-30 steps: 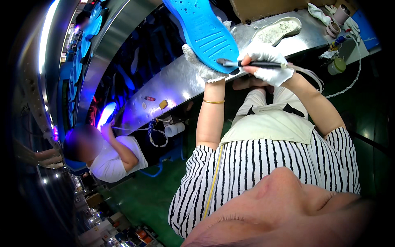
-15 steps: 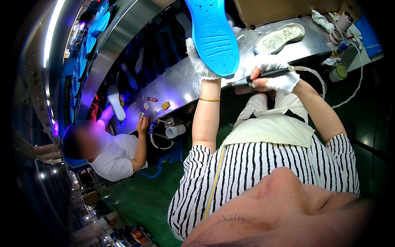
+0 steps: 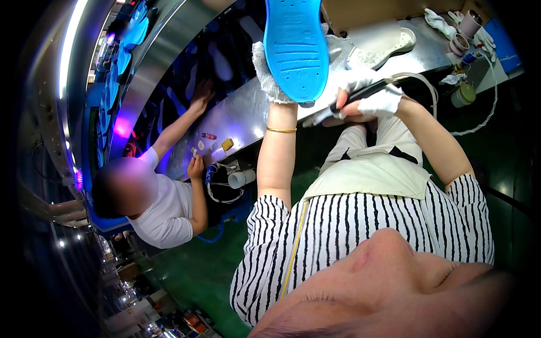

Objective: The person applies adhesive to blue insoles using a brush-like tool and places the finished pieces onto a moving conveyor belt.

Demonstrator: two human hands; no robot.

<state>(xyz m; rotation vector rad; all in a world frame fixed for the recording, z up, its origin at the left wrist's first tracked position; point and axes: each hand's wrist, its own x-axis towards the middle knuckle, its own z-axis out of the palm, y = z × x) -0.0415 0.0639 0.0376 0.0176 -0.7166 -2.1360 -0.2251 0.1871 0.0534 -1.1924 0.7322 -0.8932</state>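
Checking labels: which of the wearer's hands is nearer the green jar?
Right. The right hand, holding a brush, is left of the green jar; the left hand, holding the blue sole, is farther left.

Shoe sole [image 3: 296,50] bright blue. Left glove [image 3: 269,79] and right glove [image 3: 384,105] white. Brush handle [image 3: 367,91] black. Shoe [image 3: 360,58] on bench [image 3: 248,101] off-white; bench silver-grey, violet-tinged toward left. Cardboard [image 3: 360,12] brown. Striped shirt [image 3: 349,225] black on white, single yellow line [image 3: 294,236] down side. Apron [image 3: 366,172] pale cream. Bracelet [image 3: 281,130] gold. Small block [image 3: 227,144] mustard yellow. Co-worker's shirt [image 3: 169,214] white. Floor [image 3: 220,276] dark green. Hose [image 3: 479,127] whitish.
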